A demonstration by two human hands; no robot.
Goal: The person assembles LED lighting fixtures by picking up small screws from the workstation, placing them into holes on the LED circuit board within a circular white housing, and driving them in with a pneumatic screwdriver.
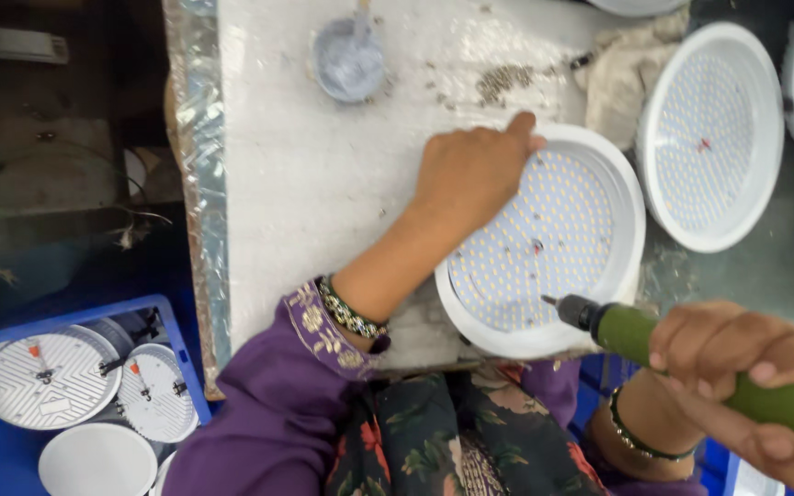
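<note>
Left hand [470, 174] presses flat, open, on the round lamp [544, 243]; right hand [737, 367] grips the green screwdriver [691, 354], whose bit seems barely seated, so it could skid across the diodes

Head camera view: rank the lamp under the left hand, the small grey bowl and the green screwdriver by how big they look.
1. Lamp under the left hand.
2. Green screwdriver, though it is closer to the camera, so unsure.
3. Small grey bowl.

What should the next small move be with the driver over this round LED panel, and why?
Probably lower the green driver the last bit so its tip seats on the board's lower edge. The right hand grips it, with the tip just at the LED panel, while the left hand presses on the panel's upper rim, steadying it.
</note>
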